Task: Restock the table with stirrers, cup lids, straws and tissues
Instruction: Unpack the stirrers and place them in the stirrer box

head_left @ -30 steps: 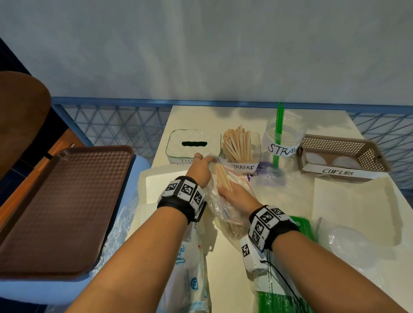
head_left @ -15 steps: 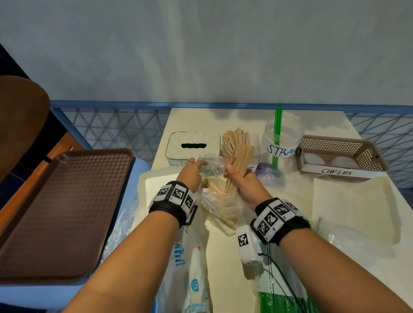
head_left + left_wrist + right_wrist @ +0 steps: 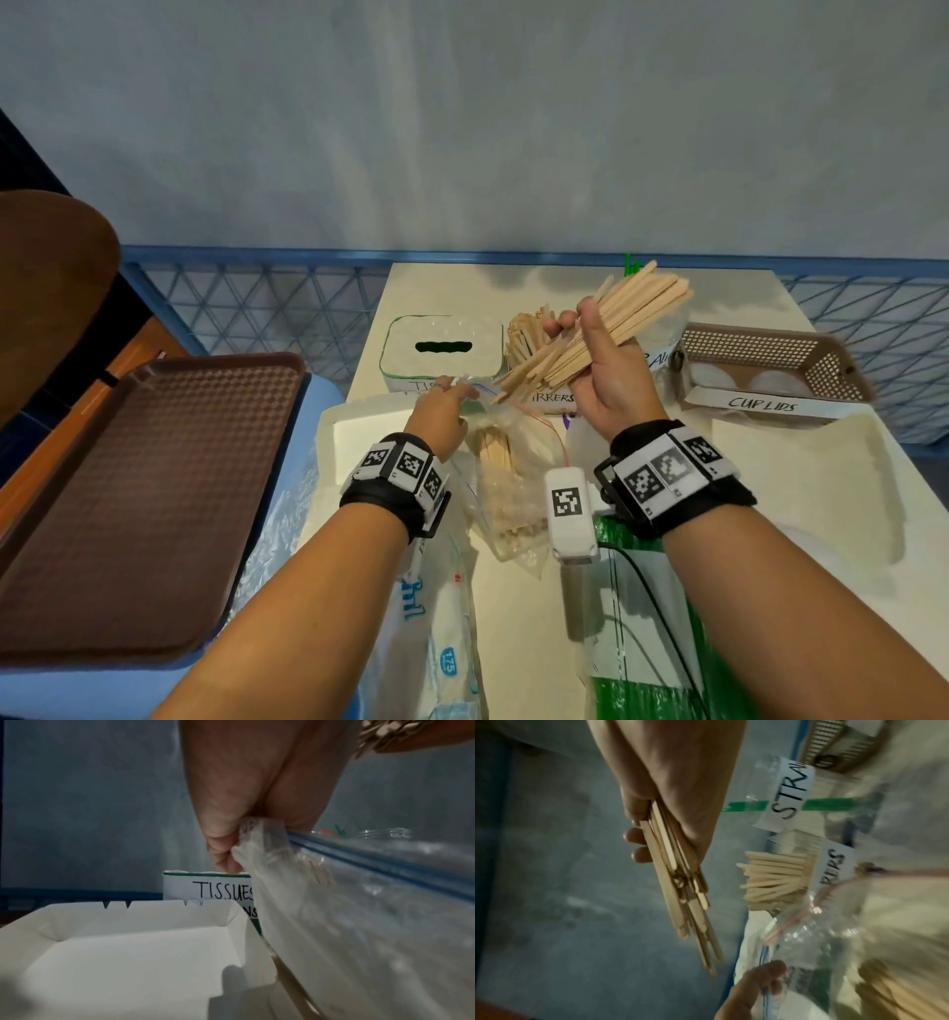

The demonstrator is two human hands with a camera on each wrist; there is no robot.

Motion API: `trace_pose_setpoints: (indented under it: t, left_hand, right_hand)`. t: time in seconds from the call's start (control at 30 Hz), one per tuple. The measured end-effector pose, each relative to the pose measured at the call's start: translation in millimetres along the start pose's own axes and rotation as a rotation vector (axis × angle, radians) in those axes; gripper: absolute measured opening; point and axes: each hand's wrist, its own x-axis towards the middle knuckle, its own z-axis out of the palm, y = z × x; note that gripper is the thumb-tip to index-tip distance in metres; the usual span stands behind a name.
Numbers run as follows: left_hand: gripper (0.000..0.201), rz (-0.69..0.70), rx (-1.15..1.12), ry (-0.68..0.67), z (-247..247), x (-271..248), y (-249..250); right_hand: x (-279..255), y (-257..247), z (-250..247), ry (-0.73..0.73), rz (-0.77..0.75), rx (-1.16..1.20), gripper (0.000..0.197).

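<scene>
My right hand (image 3: 595, 354) grips a bundle of wooden stirrers (image 3: 616, 318) (image 3: 680, 888), lifted above the table and slanting up to the right. Just behind it stands the clear stirrers container (image 3: 529, 339) (image 3: 775, 878), which holds several stirrers. My left hand (image 3: 441, 411) (image 3: 246, 821) pinches the top edge of a clear zip bag (image 3: 513, 478) (image 3: 359, 902) with more stirrers inside. The white tissue box (image 3: 441, 344) (image 3: 208, 888) is at the back left, the straws cup (image 3: 793, 795) is partly hidden behind the bundle, and the brown cup lids basket (image 3: 770, 370) stands at the back right.
A brown tray (image 3: 128, 503) lies on a blue seat to the left. An open white box (image 3: 359, 437) (image 3: 128, 943) sits under my left hand. A tissue pack (image 3: 441, 658) and a green straw pack (image 3: 637, 642) lie at the near edge. A blue mesh fence (image 3: 246, 298) runs behind the table.
My right hand has drawn the stirrer bundle out of the zip bag and raised it up and to the right. The left hand has kept hold of the bag's edge.
</scene>
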Motion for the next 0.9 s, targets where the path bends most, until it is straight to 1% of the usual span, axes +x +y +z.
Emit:
trace_pose_setpoints:
  t: [0.03,0.07,0.1,0.13,0.17,0.2,0.23,0.27,0.3,0.33,0.37,0.47,0.57,0.67,0.73,0.8,0.83,0.9]
  left_hand:
    - [0.033,-0.007,0.023,0.05,-5.6,-0.9,3.8]
    - [0.027,-0.018,-0.012,0.117,-12.1,-1.6,10.4]
    - [0.027,-0.024,-0.114,0.194,-20.3,-3.2,19.7]
    - [0.029,-0.047,-0.28,0.251,-28.7,-4.4,29.9]
    - [0.033,-0.106,-0.52,0.251,-36.6,-6.1,41.8]
    - [0.037,-0.196,-0.815,0.178,-42.3,-7.1,53.3]
    - [0.042,-0.298,-1.081,0.043,-46.1,-7.8,63.5]
    - [0.047,-0.384,-1.281,-0.121,-48.9,-10.0,72.0]
    - [0.052,-0.437,-1.412,-0.279,-50.2,-13.0,78.4]
    - [0.055,-0.453,-1.493,-0.4,-49.8,-15.7,82.7]
    - [0.054,-0.445,-1.539,-0.464,-50.4,-18.8,86.4]
    - [0.042,-0.424,-1.559,-0.481,-50.5,-24.6,91.6]
    - [0.046,-0.422,-1.524,-0.519,-48.6,-24.9,93.0]
    - [0.053,-0.41,-1.552,-0.495,-48.5,-21.1,97.2]
    - [0.052,-0.384,-1.53,-0.503,-48.2,-17.5,101.5]
    - [0.053,-0.328,-1.359,-0.502,-48.2,-11.4,106.1]
    - [0.054,-0.282,-1.245,-0.464,-48.7,-5.3,108.8]
    - [0.049,-0.177,-1.058,-0.308,-51.8,10.2,113.6]
  right_hand:
    - [0.4,-3.1,3.2,-0.008,-0.041,-0.045,0.01]
    - [0.2,-6.6,7.2,-0.02,-0.074,-0.075,0.008]
    - [1.0,-10.1,10.9,-0.038,-0.111,-0.113,0.007]
    - [1.4,-12.9,14.5,-0.049,-0.147,-0.155,0.007]
    - [2.2,-15.3,18.3,-0.057,-0.183,-0.213,0.008]
    - [2.1,-16.4,22.1,-0.066,-0.217,-0.273,0.008]
    - [1.9,-16.2,25.4,-0.082,-0.25,-0.338,0.009]
    - [0.5,-14.9,28.9,-0.102,-0.276,-0.401,0.008]
    - [-1.1,-12.4,31.5,-0.121,-0.294,-0.459,0.006]
    - [-3.4,-9.7,33.8,-0.134,-0.294,-0.505,0.004]
    - [-5.2,-6.5,34.6,-0.14,-0.283,-0.535,0.004]
    - [-8.6,1.0,31.9,-0.15,-0.241,-0.558,0.013]
    - [-7.8,4.9,23.5,-0.145,-0.232,-0.576,0.018]
    - [-4.9,8.5,13.9,-0.108,-0.223,-0.608,0.024]
    - [-0.7,6.6,9.9,-0.095,-0.204,-0.618,0.021]
    - [7.8,-0.7,7.9,-0.07,-0.205,-0.613,0.011]
    - [14.8,-6.2,7.1,-0.045,-0.225,-0.633,0.01]
    - [31.8,-15.3,4.5,-0.001,-0.271,-0.677,0.016]
